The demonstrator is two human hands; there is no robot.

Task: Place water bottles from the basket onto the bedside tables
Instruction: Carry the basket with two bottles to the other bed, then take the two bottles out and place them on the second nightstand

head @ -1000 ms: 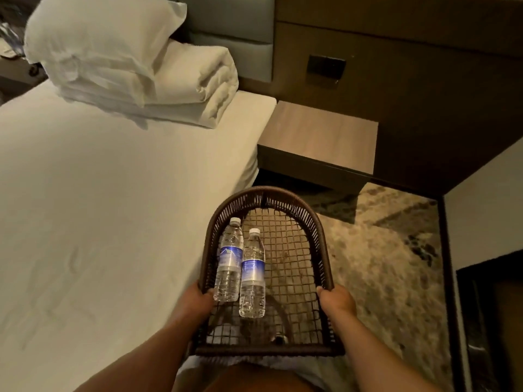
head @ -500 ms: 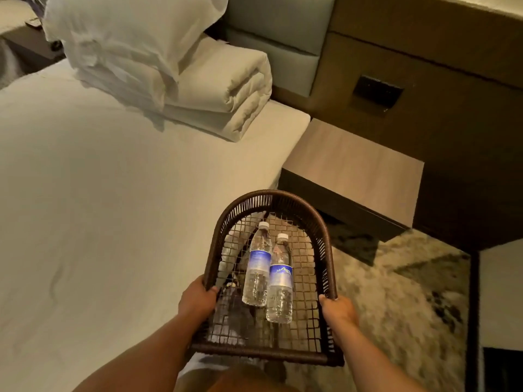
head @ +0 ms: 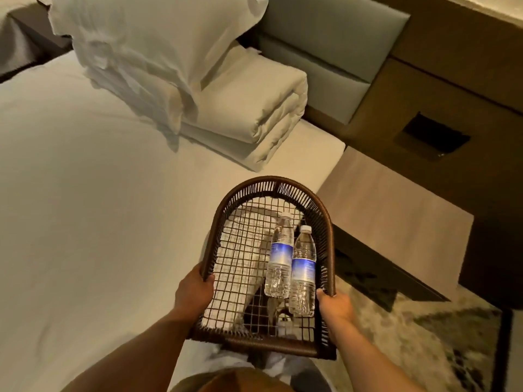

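Note:
A dark brown woven basket (head: 271,184) with an arched rim and an open wire-mesh floor is held level in front of me. My left hand (head: 194,290) grips its left side and my right hand (head: 335,305) grips its right side. Two clear water bottles with white caps and blue labels lie side by side on the right half of the mesh: the left bottle (head: 280,257) and the right bottle (head: 303,270), caps pointing away from me. The wooden bedside table (head: 396,210) stands just beyond the basket to the right, its top bare.
A bed with a white sheet (head: 99,207) fills the left. Pillows (head: 158,52) rest on a folded duvet (head: 254,108) at its head, against a grey padded headboard (head: 334,43). A dark wall socket panel (head: 434,137) sits above the table. Patterned carpet (head: 424,343) lies at lower right.
I have come closer to the bed head and bedside table, which now lies right beyond the basket. The two bottles have slid from the basket's left side toward its right side.

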